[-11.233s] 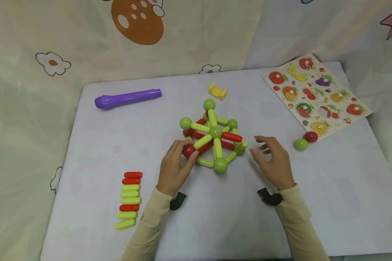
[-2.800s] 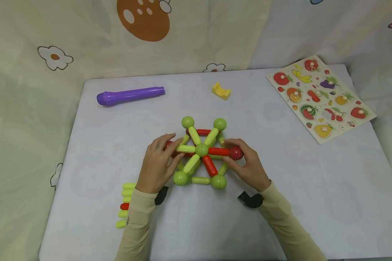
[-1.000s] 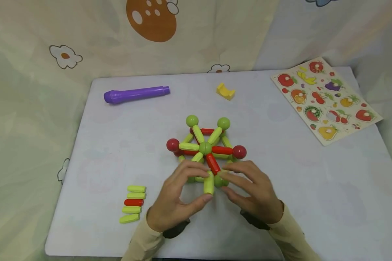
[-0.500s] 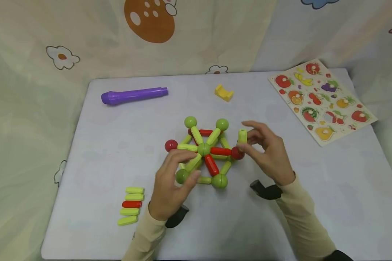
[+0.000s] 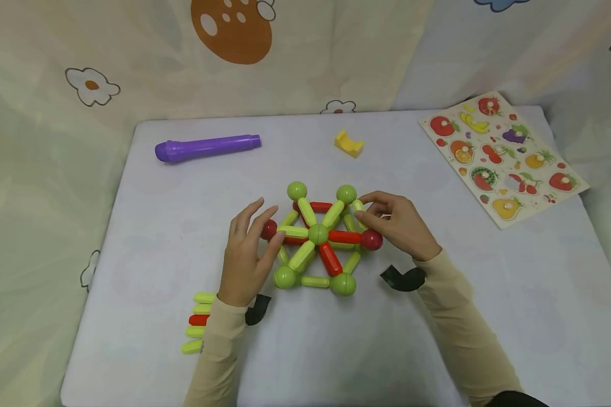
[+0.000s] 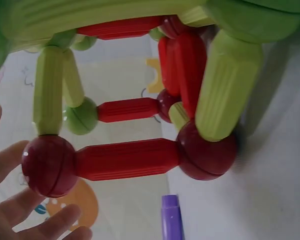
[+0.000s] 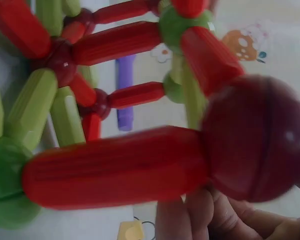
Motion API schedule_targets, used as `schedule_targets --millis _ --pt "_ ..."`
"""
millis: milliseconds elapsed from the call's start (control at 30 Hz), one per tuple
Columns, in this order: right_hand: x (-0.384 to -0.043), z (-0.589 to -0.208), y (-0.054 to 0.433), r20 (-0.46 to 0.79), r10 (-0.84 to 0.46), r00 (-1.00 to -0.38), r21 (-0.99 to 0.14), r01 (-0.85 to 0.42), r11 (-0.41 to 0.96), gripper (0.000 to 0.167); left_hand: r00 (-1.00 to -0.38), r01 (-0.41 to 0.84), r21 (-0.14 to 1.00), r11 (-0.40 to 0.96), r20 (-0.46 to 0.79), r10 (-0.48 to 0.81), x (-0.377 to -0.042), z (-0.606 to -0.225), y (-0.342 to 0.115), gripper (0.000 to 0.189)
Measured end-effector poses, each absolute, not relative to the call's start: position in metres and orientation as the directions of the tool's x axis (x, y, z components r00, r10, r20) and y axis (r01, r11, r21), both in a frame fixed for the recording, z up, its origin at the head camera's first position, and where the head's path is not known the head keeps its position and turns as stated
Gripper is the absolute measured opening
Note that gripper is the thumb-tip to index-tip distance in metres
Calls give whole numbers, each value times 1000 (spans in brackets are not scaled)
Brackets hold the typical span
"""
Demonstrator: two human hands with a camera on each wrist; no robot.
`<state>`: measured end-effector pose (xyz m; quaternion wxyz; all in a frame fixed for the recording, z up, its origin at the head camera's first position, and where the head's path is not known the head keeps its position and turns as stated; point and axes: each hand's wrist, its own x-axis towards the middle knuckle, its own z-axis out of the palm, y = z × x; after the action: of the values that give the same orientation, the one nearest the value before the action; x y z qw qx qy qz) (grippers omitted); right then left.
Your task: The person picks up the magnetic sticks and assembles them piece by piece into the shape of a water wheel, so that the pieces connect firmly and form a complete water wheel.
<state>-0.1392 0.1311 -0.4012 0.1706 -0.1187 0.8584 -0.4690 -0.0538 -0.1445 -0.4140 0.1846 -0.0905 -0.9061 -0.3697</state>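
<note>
A hexagonal frame of green and red rods and balls stands mid-table, with a green hub ball (image 5: 318, 234) on top. My right hand (image 5: 399, 223) pinches a green rod (image 5: 359, 212) between the upper-right green ball (image 5: 346, 194) and the right red ball (image 5: 371, 239). In the right wrist view that red ball (image 7: 260, 137) is large and hides the rod; curled fingers (image 7: 190, 215) show below. My left hand (image 5: 241, 263) is spread around the left red ball (image 5: 269, 229); the left wrist view shows fingers (image 6: 20, 205) beside the ball (image 6: 49, 166). Contact there is unclear.
Several loose green rods and one red rod (image 5: 198, 320) lie in a column, partly behind my left sleeve. A purple toy microphone (image 5: 209, 148) lies at the back left, a yellow curved block (image 5: 348, 144) at the back. A fruit puzzle board (image 5: 504, 158) occupies the back right.
Two loose balls beside the board are gone, and the rod column is shorter. Within half a second, my right hand brought the green rod inward, while my left moved to the left red ball.
</note>
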Motion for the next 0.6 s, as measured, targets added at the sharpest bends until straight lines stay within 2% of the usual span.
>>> schedule_targets --millis 367,600 --pt "-139 -402 122 -191 -360 -913 -836 -41 547 33 -933 292 634 716 354 66 -53 -422 -147 39" --pt "-136 -403 126 -184 -353 -917 -829 -49 558 33 -938 281 621 732 340 71 -47 -412 -158 43"
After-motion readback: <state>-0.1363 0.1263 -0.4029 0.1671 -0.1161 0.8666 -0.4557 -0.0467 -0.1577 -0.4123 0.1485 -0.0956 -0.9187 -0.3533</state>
